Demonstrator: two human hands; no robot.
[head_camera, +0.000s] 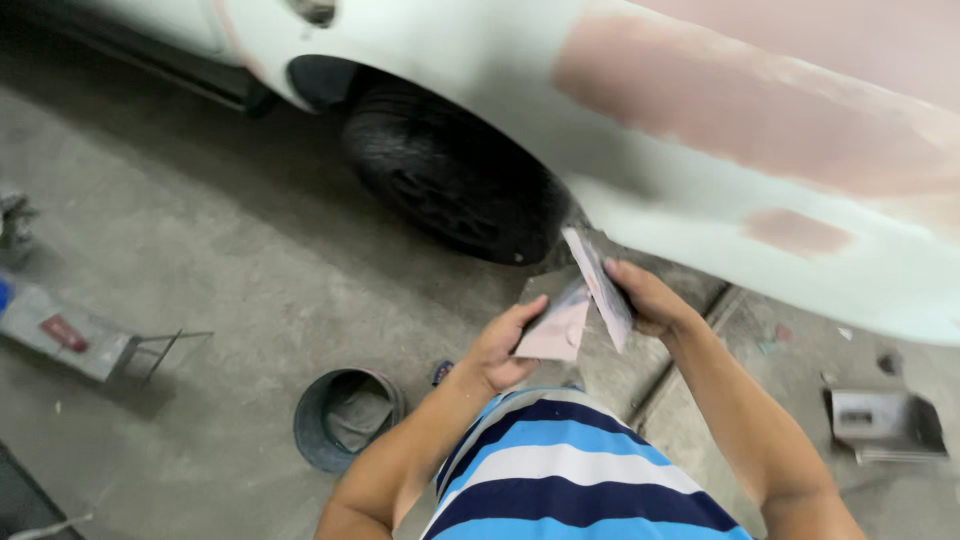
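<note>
Left hand (497, 352) grips a flat metal spreader blade smeared with pinkish body filler (553, 325); right hand (645, 298) pinches a second pink-coated spreader (601, 287), both held near the black tyre (455, 180). Pale car panel (700, 210) already carries sanded pink filler patches (760, 110); filler remains on both blades.

A black tyre (455, 180) sits under the wheel arch of a pale car body (480, 50) with pinkish filler patches (740, 100). Below the tyre, on the concrete floor (200, 230), stands a round grey bucket (345, 415). Far left of the tyre lies a flat metal tool (70, 340); far right, a grey metal tray (885, 425).
</note>
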